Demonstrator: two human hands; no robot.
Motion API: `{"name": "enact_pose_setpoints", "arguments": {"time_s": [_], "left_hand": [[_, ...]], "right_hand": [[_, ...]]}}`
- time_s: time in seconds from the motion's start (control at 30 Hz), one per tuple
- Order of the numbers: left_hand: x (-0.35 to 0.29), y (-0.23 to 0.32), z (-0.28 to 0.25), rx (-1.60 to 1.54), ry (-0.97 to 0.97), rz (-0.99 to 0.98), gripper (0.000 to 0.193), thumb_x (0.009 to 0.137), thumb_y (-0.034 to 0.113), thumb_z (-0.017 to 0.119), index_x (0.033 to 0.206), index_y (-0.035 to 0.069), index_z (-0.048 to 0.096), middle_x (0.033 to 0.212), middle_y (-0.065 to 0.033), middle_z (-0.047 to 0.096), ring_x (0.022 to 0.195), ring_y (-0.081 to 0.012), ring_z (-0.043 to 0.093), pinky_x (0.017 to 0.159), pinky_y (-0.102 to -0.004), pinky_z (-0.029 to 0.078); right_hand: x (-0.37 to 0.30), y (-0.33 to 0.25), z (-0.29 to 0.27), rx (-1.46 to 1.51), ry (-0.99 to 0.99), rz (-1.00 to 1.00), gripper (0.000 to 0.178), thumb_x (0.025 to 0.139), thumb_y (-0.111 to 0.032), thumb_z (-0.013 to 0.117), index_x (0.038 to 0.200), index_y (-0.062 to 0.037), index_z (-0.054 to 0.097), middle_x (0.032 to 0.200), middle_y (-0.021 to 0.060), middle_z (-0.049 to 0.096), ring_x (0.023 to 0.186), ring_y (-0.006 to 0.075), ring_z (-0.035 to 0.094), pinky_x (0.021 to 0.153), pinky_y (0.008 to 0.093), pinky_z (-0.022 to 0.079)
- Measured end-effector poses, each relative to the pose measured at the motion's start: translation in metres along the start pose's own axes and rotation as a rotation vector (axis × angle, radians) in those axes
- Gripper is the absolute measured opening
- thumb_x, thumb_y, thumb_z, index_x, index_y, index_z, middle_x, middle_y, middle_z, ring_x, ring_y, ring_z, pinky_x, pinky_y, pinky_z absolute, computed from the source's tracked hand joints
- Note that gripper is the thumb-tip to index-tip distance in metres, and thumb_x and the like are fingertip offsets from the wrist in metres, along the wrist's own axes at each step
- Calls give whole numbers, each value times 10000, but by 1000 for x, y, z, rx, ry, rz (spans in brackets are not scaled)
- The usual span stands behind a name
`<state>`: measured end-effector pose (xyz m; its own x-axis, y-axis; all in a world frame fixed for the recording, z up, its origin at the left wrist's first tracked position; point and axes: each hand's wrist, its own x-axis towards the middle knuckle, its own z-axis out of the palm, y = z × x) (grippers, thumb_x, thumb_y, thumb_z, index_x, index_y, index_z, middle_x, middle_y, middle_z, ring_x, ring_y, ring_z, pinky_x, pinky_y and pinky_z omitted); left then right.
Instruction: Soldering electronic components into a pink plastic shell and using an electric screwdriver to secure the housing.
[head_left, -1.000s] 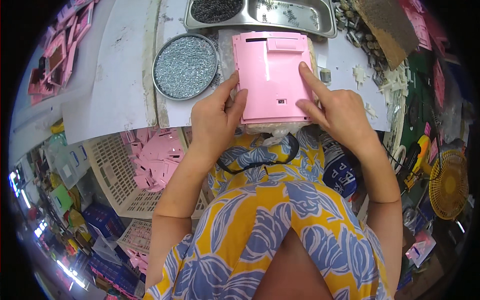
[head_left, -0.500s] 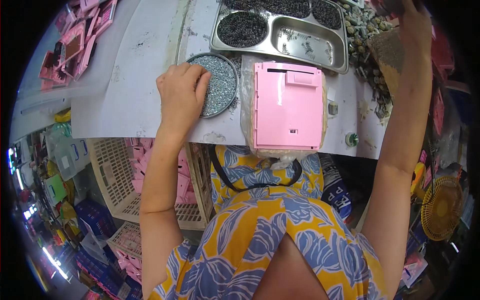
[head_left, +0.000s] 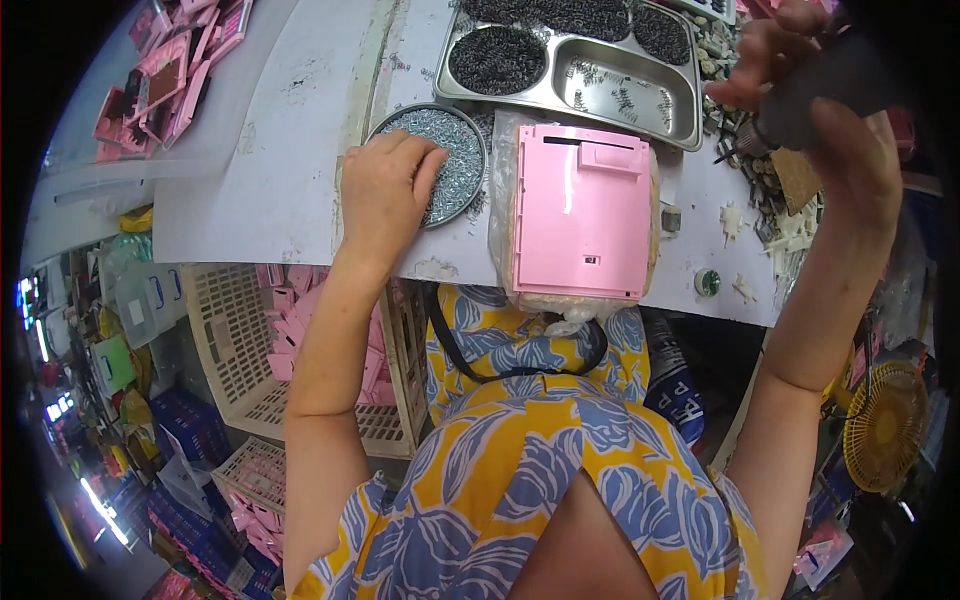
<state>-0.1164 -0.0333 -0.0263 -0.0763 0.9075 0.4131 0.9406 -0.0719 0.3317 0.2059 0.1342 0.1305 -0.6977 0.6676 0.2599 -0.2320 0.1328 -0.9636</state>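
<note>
- Two bare hands are at work over a white worktop (head_left: 280, 190), seen from above the person's head.
- The left hand (head_left: 385, 195) rests with fingers curled down into a round, shallow metal dish of small silver screws (head_left: 455, 150); the fingertips are buried in the pile, so I cannot tell whether a screw is pinched yet.
- The right hand (head_left: 830, 110) is raised at the upper right, closed round a dark grey, cylinder-shaped power tool (head_left: 830, 85), probably a driver, with its tip pointing down and to the left.
- One flat pink rectangular plastic casing (head_left: 580, 212) lies between the hands at the near edge of the worktop, on a clear plastic wrapper, just beside the dish.
- As I judge it, the step in hand is fetching a screw while the tool is readied; the next move would call for seating a screw in the casing and bringing the tool tip onto it.
- One steel tray with compartments (head_left: 625, 95) sits behind the casing; at least three compartments hold dark screws.
- Two pale slatted plastic crates (head_left: 235, 345) stand below the worktop at left, holding pink parts.
- One yellow fan (head_left: 885, 425) shows at lower right.
</note>
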Motion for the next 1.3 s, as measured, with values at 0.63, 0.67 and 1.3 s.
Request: {"name": "enact_pose_setpoints", "arguments": {"time_s": [0.63, 0.67, 1.3], "left_hand": [[-21, 125, -4, -751, 82, 377, 247, 743, 122, 856, 908, 78, 677, 807, -29, 678, 677, -203, 614, 658, -332, 441], [-21, 126, -3, -760, 86, 378, 254, 738, 125, 860, 909, 79, 677, 805, -28, 677, 675, -202, 611, 658, -332, 439], [-18, 138, 1, -681, 92, 335, 253, 681, 104, 853, 849, 97, 664, 775, -15, 648, 687, -208, 613, 675, -354, 447]], "right_hand": [[-76, 11, 100, 356, 67, -244, 280, 974, -325, 665, 1179, -183, 537, 588, -87, 514, 496, 63, 495, 551, 255, 466], [-78, 11, 100, 352, 79, -241, 277, 972, -326, 672, 1171, -187, 538, 588, -86, 519, 493, 62, 500, 547, 254, 468], [-81, 20, 103, 314, 82, -177, 278, 962, -336, 711, 1123, -200, 530, 584, -81, 536, 453, 59, 502, 503, 246, 460]]}}
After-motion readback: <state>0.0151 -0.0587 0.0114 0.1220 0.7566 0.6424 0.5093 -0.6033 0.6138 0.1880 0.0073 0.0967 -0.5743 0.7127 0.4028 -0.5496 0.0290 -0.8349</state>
